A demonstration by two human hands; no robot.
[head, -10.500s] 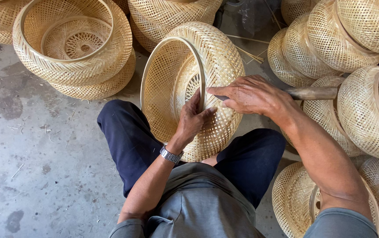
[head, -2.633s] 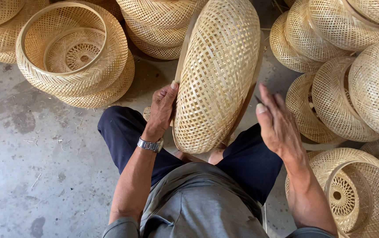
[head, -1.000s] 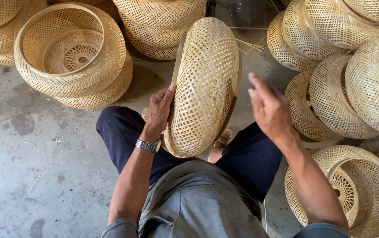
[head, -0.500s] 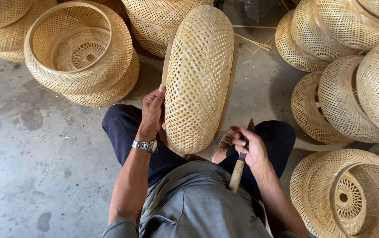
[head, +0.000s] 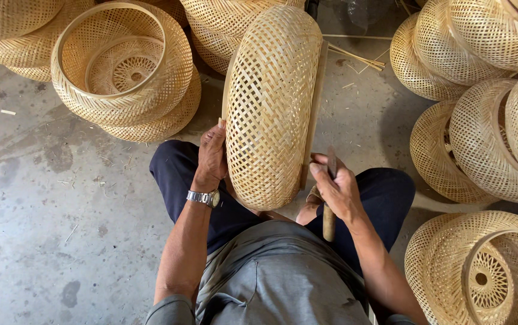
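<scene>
Now gripping a wooden-handled tool (head: 329, 204) tight in the right hand (head: 336, 188), no longer open and empty, with left hand (head: 212, 150) flat against the woven basket (head: 271, 105) standing mid-frame.

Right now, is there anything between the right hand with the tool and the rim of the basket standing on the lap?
Nothing visible stands between them. The right hand holds a wooden-handled tool right beside the rim of the upright woven basket. The left hand steadies the basket on the other side, out of the way.
</scene>
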